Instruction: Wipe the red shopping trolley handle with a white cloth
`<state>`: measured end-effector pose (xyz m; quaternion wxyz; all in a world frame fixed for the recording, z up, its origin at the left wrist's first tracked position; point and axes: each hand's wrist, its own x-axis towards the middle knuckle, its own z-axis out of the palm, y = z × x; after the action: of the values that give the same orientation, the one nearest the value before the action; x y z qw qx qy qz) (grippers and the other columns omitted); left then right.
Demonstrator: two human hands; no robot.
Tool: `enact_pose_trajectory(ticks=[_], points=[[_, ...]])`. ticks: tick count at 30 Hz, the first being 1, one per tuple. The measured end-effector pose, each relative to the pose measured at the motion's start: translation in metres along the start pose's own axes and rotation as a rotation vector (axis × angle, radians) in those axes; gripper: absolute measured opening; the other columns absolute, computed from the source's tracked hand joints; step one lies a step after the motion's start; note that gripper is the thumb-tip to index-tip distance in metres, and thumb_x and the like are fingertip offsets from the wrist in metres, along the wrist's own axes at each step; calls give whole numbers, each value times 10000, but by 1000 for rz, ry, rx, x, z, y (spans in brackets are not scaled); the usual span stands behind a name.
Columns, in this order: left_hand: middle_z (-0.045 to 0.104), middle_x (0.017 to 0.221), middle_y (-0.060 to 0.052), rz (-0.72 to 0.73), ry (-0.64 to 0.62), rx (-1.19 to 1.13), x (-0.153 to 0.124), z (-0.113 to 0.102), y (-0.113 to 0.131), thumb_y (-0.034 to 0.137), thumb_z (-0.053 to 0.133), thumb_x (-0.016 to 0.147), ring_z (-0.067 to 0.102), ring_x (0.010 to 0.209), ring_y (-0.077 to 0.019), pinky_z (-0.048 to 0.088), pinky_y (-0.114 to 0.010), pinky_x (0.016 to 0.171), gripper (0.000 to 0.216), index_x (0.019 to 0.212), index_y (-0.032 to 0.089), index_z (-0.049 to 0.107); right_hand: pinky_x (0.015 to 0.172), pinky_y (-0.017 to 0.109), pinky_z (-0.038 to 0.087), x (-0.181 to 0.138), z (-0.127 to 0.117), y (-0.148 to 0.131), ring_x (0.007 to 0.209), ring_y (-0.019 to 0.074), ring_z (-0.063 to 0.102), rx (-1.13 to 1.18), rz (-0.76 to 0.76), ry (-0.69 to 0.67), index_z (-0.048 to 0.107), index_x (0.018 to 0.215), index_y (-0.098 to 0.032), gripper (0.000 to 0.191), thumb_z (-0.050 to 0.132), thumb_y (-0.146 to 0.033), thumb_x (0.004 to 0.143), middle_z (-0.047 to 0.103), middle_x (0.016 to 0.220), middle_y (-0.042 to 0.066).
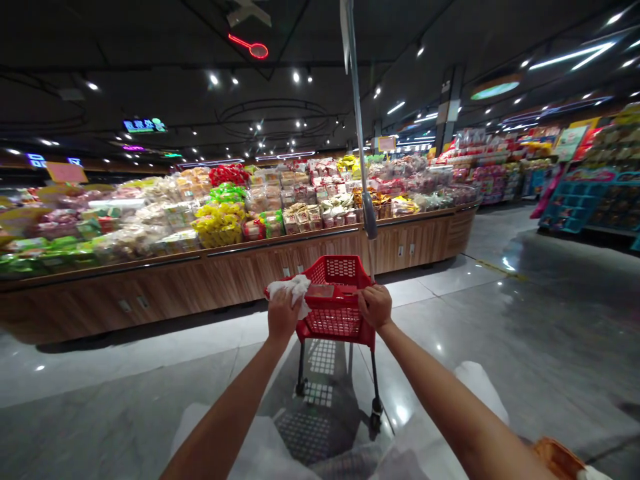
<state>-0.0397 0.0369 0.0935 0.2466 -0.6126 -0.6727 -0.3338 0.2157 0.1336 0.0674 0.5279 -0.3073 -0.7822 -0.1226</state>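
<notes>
Red cart (333, 321) stands before the bench (240, 279), left hand (283, 315) clenching white cloth (296, 285) at its handle end, right hand (377, 306) grasping the other; steering seems in hand, next move calling for even two-handed pressure.

Wide head view over a red shopping cart (331, 323), toward the counter (165, 287).
The camera looks forward and slightly down from the wearer's head, close behind the cart's handle (345, 291). The counter's long front edge (235, 251) crosses the view at a slant, its left part nearer, its rounded right corner (461, 230) farther; the dark ceiling (165, 40) fills the top.
</notes>
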Motion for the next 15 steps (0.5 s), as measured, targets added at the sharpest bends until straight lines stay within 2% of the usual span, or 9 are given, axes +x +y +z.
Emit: enact_pose_trajectory(ticks=[2,4,7,9,12,15], points=[[631,1204,-99,52,35,-30,-9,3,23,401,447,918,510,1177,-284,374,-452,1016,342,1129,204,630,708,317,309,0,1,-1,626,165,469,2,26,-1,598,623,-207,329,436,-227,909,579,590,21],[633,1214,-71,115,-8,-39,-7,4,53,419,507,893,493,1193,-297,339,-491,1029,319,1126,244,636,709,318,308,1,2,-3,631,168,470,1,36,-4,597,631,-205,338,420,-232,918,584,596,23],[660,1160,-60,177,-114,-29,12,4,90,512,529,866,520,1141,-305,317,-521,1007,345,1096,285,652,710,319,307,2,1,-5,640,171,474,-10,23,-22,596,631,-199,363,401,-245,934,593,610,30],[687,1065,-71,160,-196,-10,29,3,98,578,496,861,570,1040,-294,350,-505,954,399,1076,285,661,714,317,306,2,-1,-4,660,172,487,-12,-7,-52,613,652,-196,363,400,-251,940,604,630,35],[706,956,-62,74,-331,21,52,-2,77,593,440,877,615,915,-257,407,-417,853,425,1017,275,683,722,315,307,2,-2,2,689,173,510,-2,-56,-108,658,727,-195,333,409,-248,942,628,662,35],[709,900,-36,-52,-399,63,56,-8,29,513,391,921,631,869,-222,425,-333,767,382,994,280,686,729,317,308,3,0,8,705,174,524,0,-70,-131,684,777,-197,321,410,-236,940,644,679,35]])
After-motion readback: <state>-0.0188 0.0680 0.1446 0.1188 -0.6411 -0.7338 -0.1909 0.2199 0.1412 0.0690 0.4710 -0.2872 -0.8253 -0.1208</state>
